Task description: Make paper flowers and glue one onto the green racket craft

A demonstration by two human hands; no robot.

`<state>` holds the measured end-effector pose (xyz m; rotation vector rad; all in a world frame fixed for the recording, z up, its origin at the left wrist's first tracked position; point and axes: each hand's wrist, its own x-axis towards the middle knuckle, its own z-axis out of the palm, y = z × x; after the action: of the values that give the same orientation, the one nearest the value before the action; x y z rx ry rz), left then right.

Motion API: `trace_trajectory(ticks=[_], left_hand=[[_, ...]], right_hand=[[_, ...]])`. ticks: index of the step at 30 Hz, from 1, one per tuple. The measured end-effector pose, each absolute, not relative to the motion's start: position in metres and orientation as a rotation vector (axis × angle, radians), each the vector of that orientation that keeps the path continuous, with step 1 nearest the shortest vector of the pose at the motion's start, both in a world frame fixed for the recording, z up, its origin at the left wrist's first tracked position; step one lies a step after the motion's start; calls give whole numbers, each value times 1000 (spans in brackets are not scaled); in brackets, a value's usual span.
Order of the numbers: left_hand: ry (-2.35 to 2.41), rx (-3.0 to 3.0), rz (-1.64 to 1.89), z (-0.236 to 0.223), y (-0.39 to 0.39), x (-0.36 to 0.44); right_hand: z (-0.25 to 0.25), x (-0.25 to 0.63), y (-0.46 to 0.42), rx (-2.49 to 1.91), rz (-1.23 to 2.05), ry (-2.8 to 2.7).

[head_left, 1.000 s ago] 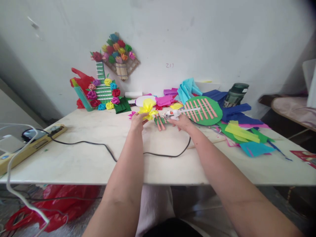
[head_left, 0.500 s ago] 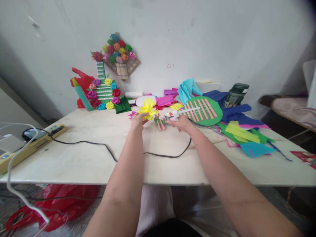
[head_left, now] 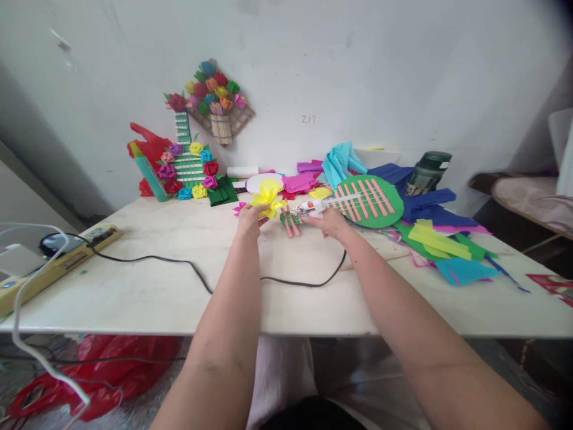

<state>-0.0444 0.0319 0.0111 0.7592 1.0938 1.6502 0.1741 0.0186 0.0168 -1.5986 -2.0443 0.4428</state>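
My left hand [head_left: 253, 220] pinches a yellow paper flower [head_left: 268, 200] over the middle of the table. Closed around a white hot glue gun [head_left: 312, 208] is my right hand [head_left: 331, 223]; the gun's tip points left toward the flower, and a clear glue stick juts from its back. Beneath the gun lies a green paper guitar shape [head_left: 391, 203] with pink strips across its round body; its narrow end with more pink strips [head_left: 292, 224] shows between my hands. A small pink paper flower [head_left: 240, 208] is just left of my left hand.
A finished flower-trimmed guitar [head_left: 190, 170] and a teal glue bottle [head_left: 151, 178] stand at the back left. Crepe paper pieces [head_left: 344, 164] and a dark bottle [head_left: 427, 173] are at the back right. A black cord [head_left: 295, 283] crosses the table from a power strip [head_left: 98, 239].
My right hand and the glue gun have shifted very slightly; the left hand keeps the yellow flower in nearly the same place.
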Motion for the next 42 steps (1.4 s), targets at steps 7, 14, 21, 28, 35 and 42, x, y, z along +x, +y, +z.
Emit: trace_trajectory(ticks=[7, 14, 21, 28, 35, 42], left_hand=[[1100, 756, 1653, 11, 32, -45], [1101, 757, 1651, 12, 31, -45], [1103, 748, 1647, 12, 31, -44], [1098, 760, 1656, 11, 31, -44], [1109, 758, 1645, 12, 31, -44], [1094, 769, 1642, 10, 33, -45]], right_hand=[[20, 179, 15, -1636, 506, -1964], [20, 184, 14, -1603, 526, -1959], [20, 187, 11, -1476, 746, -1907], [20, 183, 11, -1502, 711, -1884], [17, 185, 15, -1557, 622, -1952], [21, 187, 12, -1579, 554, -1991]])
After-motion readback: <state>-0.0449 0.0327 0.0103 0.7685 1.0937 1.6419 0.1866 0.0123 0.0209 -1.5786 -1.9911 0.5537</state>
